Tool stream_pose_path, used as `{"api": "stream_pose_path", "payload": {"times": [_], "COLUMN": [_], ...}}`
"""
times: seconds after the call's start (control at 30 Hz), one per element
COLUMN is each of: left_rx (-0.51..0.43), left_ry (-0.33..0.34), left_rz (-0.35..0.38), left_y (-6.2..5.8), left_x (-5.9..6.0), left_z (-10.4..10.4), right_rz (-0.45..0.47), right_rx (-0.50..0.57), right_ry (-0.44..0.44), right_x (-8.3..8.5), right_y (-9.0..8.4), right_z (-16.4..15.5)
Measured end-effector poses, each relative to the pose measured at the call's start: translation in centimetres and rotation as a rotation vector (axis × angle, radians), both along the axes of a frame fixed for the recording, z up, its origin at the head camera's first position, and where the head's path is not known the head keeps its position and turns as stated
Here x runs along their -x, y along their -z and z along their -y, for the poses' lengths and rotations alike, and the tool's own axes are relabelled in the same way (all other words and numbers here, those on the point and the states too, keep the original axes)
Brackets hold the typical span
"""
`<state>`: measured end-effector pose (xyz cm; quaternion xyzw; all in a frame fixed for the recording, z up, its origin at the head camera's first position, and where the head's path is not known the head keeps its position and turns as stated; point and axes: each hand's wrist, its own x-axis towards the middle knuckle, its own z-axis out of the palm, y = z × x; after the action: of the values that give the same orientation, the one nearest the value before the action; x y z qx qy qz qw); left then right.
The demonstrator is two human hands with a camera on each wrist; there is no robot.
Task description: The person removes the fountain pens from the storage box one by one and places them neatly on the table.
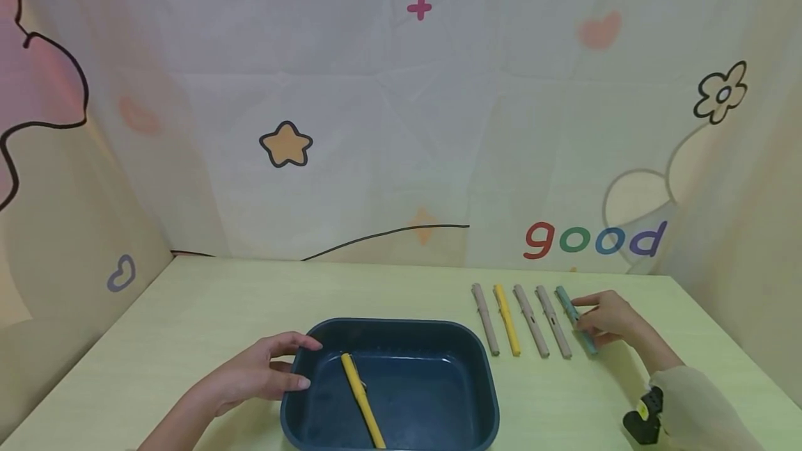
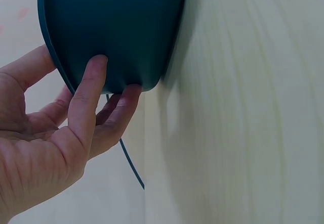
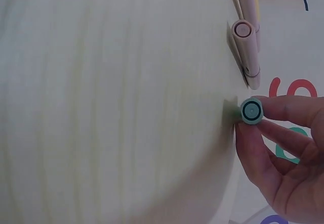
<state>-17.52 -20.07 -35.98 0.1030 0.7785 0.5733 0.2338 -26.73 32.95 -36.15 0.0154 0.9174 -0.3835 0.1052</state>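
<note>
Head view, dark blue tray [image 1: 482, 367] steadied at its left rim by left hand [image 1: 257, 371], yellow pen [image 1: 362, 399] laid inside, teal pen [image 1: 573, 315] pinched by right hand [image 1: 604, 319] at far right of pen row, left wrist view, fingers [image 2: 88, 90] pressed against tray wall, right wrist view, teal pen gripped by fingertips [image 3: 283, 107].

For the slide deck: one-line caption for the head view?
Left hand steadies a dark blue tray holding a yellow pen; right hand pinches the teal pen.

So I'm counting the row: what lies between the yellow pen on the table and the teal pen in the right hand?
Two beige pens, side by side between the yellow pen and the teal pen; the head view shows it.
</note>
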Motion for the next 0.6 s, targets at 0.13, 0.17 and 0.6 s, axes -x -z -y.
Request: {"api": "stream_pose_path", "payload": {"times": [0.13, 0.17, 0.6], "left_rx": [-0.008, -0.013, 0.035], "left_ry": [0.001, 0.000, -0.032], "left_rz": [-0.002, 0.001, -0.004], "left_y": [0.19, 0.28, 0.25], "left_x": [-0.07, -0.09, -0.31], "left_z": [0.19, 0.19, 0.34], "right_rz": [0.001, 0.003, -0.010], "right_rx": [-0.001, -0.005, -0.037], "right_ry": [0.006, 0.007, -0.033], "right_x": [0.19, 0.22, 0.15], "right_y": [0.30, 0.39, 0.33], "right_z": [0.04, 0.01, -0.72]}}
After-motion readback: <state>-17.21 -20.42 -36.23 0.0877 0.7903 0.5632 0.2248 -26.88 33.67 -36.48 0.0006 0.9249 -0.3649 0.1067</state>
